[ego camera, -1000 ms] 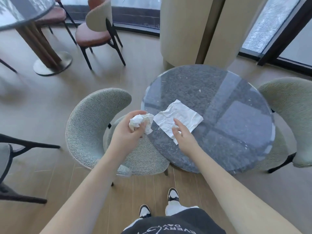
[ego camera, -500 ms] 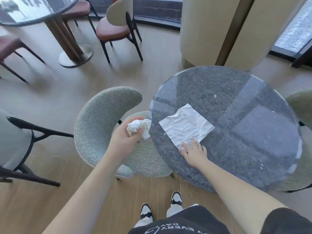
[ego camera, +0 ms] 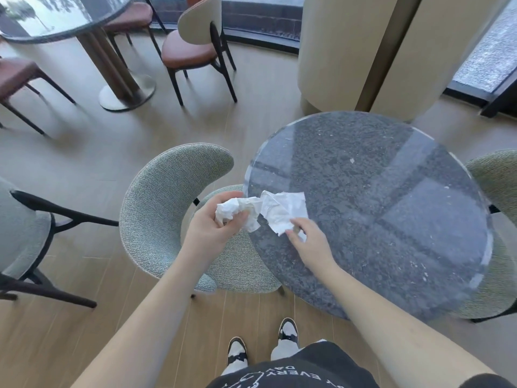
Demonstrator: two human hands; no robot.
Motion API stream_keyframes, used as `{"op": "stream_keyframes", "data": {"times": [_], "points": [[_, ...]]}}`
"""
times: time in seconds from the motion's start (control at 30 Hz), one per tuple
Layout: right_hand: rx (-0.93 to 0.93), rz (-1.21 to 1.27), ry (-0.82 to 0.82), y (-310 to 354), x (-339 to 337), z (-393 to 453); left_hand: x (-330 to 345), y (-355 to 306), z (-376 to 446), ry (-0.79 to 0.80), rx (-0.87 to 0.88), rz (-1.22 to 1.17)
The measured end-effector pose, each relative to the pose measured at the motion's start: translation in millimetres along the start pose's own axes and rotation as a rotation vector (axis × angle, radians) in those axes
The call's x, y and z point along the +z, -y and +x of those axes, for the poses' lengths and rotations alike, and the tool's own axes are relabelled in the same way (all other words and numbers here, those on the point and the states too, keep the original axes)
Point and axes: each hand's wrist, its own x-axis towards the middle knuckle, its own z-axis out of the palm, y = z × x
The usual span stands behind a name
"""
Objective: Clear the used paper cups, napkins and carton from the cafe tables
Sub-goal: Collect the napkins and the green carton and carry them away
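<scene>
My left hand [ego camera: 215, 228] grips a crumpled white napkin [ego camera: 237, 211] just off the left edge of the round dark stone table [ego camera: 391, 233]. A second white napkin [ego camera: 282, 210], creased and partly gathered, lies on the table near that edge. My right hand [ego camera: 310, 242] pinches its near corner, fingers curled over the paper. The two napkins almost touch. No cups or carton show in this view.
A grey fabric chair [ego camera: 173, 208] is tucked at the table's left, another chair [ego camera: 498, 191] at its right. A beige column [ego camera: 363, 51] stands behind. A second table [ego camera: 64, 18] with brown-seated chairs [ego camera: 195, 49] is at far left. A dark-framed chair [ego camera: 25, 233] stands at the left edge.
My right hand has pulled the flat napkin left toward the table edge and bunched it. The napkin now lies next to the crumpled one in my left hand. The camera shifted left.
</scene>
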Motion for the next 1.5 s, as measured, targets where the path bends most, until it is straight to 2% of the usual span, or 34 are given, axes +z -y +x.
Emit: {"op": "stream_keyframes", "data": {"times": [0.07, 0.17, 0.27, 0.37, 0.5, 0.6, 0.67, 0.83, 1.1, 1.17, 1.27, 1.33, 1.5], "points": [[0.022, 0.26, -0.089, 35.7, -7.1, -3.5, -1.0, -1.3, -2.7, -0.008, 0.01, -0.033], [-0.008, 0.562, -0.008, 90.5, -19.6, -7.9, -5.1, -3.7, -6.2, -0.068, 0.034, -0.026], [-0.124, 0.681, 0.074, 134.0, -27.9, -12.1, -15.3, -1.5, -9.5, -0.145, 0.16, -0.032], [-0.099, 0.845, 0.209, 164.2, -28.5, -14.9, -27.1, -2.2, -15.6, -0.157, 0.186, -0.062], [0.111, 1.069, 0.484, 194.8, -17.9, -19.6, -38.6, -4.5, -26.1, -0.083, 0.112, -0.228], [0.211, 1.045, 0.631, 206.2, -1.6, -24.8, -47.7, -0.5, -33.3, 0.065, 0.066, -0.395], [0.216, 1.014, 0.692, 210.8, 11.0, -29.1, -50.7, -2.2, -42.7, 0.101, 0.077, -0.429], [0.1, 0.925, 0.738, 221.8, 32.2, -35.6, -64.1, -6.1, -60.9, -0.097, 0.153, -0.298], [-0.089, 0.84, 0.579, 242.3, 61.0, -46.3, -110.6, -6.0, -88.5, -0.554, 0.2, -0.305], [-0.095, 0.845, 0.564, 246.7, 71.9, -50.9, -126.5, -6.5, -97.9, -0.599, 0.181, -0.315], [-0.104, 0.832, 0.566, 256.4, 90.9, -59.8, -148.0, -7.1, -114.6, -0.569, 0.137, -0.403], [-0.103, 0.821, 0.588, 266.9, 107.8, -68.0, -162.6, -6.3, -127.8, -0.54, 0.127, -0.429], [-0.117, 0.726, 0.684, 291.5, 163.0, -95.0, -212.6, 5.5, -164.5, -0.607, 0.069, -0.395]]}}
